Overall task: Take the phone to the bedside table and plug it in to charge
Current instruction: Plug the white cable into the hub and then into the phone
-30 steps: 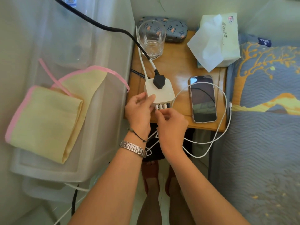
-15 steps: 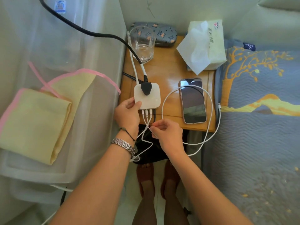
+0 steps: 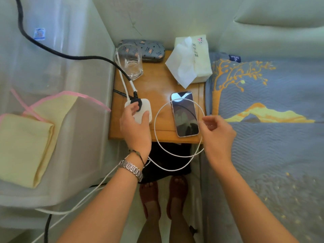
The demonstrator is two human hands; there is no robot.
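Note:
The phone (image 3: 185, 114) lies face up, screen dark, near the right front of the wooden bedside table (image 3: 157, 85). A white charging cable (image 3: 155, 127) loops across the phone and hangs below the table's front edge. My right hand (image 3: 216, 135) pinches that cable just right of the phone; the cable's plug end is hidden in my fingers. My left hand (image 3: 135, 126) rests on the white square power hub (image 3: 142, 111) at the table's left front, which has a black plug in its top.
A clear glass (image 3: 130, 63), a patterned grey case (image 3: 149, 50) and a tissue pack (image 3: 194, 60) stand at the table's back. A translucent plastic bin with yellow cloths (image 3: 26, 142) is on the left. The bed (image 3: 271, 120) adjoins on the right. My bare feet (image 3: 163, 197) are below.
My right hand left the hub's front ports and moved right along the white cable to beside the phone. My left hand slid further onto the hub. The camera view shifted.

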